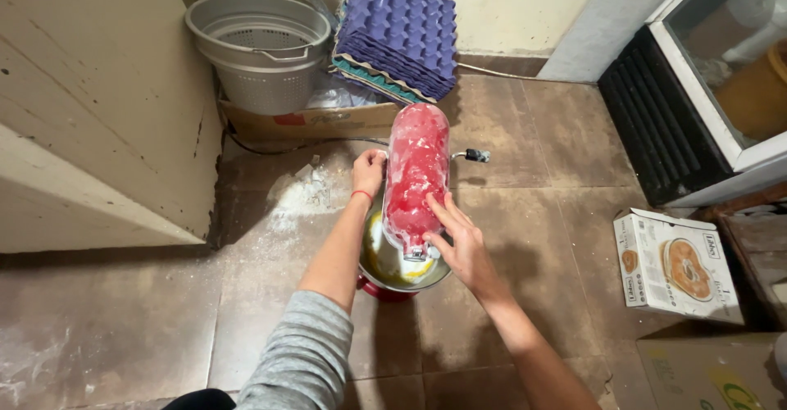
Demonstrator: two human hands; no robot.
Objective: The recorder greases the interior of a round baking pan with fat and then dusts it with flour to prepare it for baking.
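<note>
A red stand mixer (416, 172), dusted with flour, stands on the brown tiled floor, its head over a steel bowl (379, 264) with yellow batter inside. My left hand (369, 171) grips the left side of the mixer head near its back. My right hand (461, 242) rests with fingers spread against the right front of the head, above the bowl's rim. The beater under the head is mostly hidden.
A metal colander pot (264, 45) sits on a cardboard box (320, 120) by the wall, beside stacked purple egg trays (399, 29). Spilled flour (305, 194) lies left of the mixer. A white printed box (674, 265) and a glass-fronted cabinet (713, 82) are at right.
</note>
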